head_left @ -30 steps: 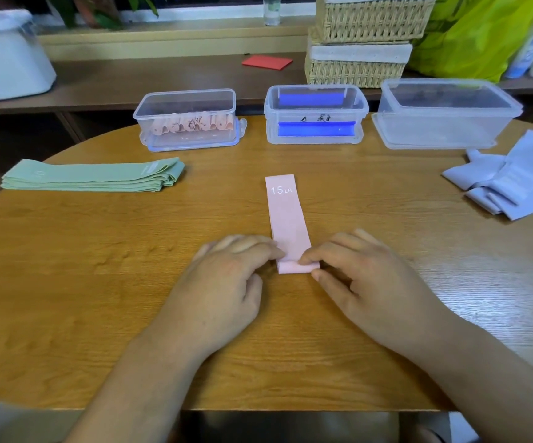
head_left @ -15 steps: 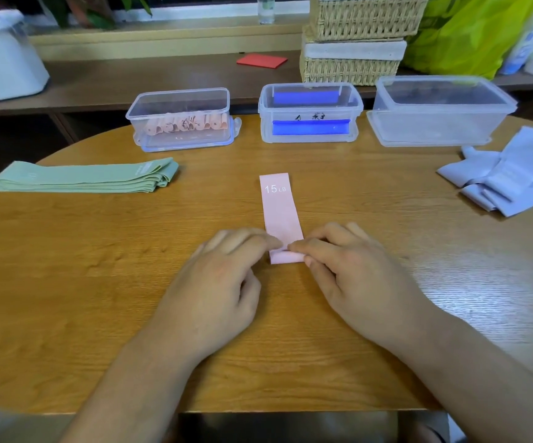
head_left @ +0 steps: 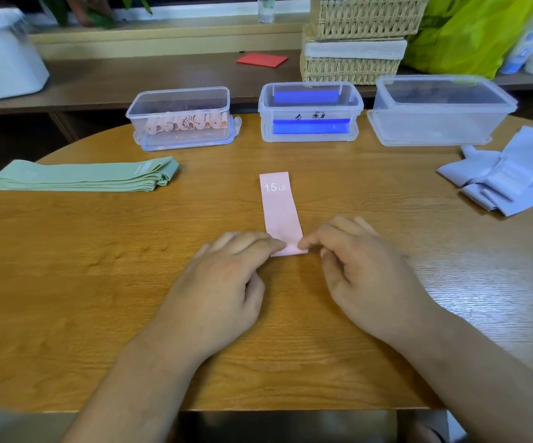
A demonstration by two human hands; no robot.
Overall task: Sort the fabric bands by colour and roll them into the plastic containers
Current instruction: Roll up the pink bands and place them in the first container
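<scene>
While the left hand [head_left: 223, 282] and right hand [head_left: 364, 276] each pinch the folded near end of the pink fabric band [head_left: 279, 209], which lies on the surface [head_left: 67, 266] stretching away from them, uneven pressure could skew the roll or let it unwind.

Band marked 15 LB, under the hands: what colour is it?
Pale pink band with white lettering, best seen in the head view.

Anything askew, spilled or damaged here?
Nothing spilled or damaged. Only oddity: the lavender bands lie in a loose heap on the right, while the green bands sit neatly stacked on the left. The left hand and right hand pinch the pink band at its near end.
</scene>
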